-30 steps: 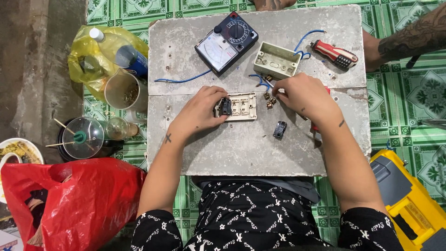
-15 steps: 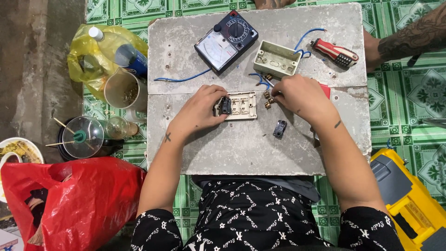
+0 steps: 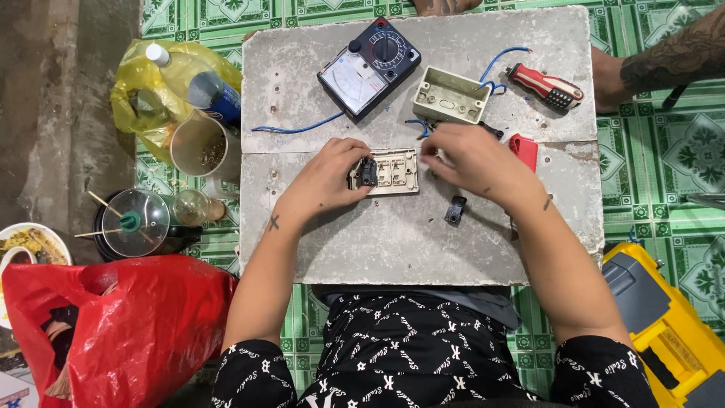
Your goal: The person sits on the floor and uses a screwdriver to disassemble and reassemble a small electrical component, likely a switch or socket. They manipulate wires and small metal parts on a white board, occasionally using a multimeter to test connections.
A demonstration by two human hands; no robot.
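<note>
Your counter [image 3: 393, 249] is a grey slab with a seam running across it at mid-height, and the switch plate [image 3: 389, 172] lies just below that seam, near the centre. Keep the plate flat on the slab while you work, so it does not rock under your fingers.

Your left hand [image 3: 328, 177] grips the plate at its 9 o'clock end, fingers curled around the edge beside the dark switch module [image 3: 368, 173] seated in the first slot. Hold that grip firm but clear of the two empty slots.

Your right hand [image 3: 472, 159] sits at the plate's 3 o'clock end, fingertips pinched together; what they pinch is too small to tell. Work slowly there and let the left hand take all the steadying.

The junction box [image 3: 451, 95] stands at 1 o'clock from the plate, with blue wire [image 3: 498, 64] trailing from it toward your right hand. Mind that you do not drag it. The meter [image 3: 370, 66] rests at 12 o'clock and the red screwdriver [image 3: 545, 85] at 2 o'clock, both within reach.

A loose black module [image 3: 455, 209] lies at 4 o'clock from the plate, just under your right wrist; avoid sweeping it off.
</note>
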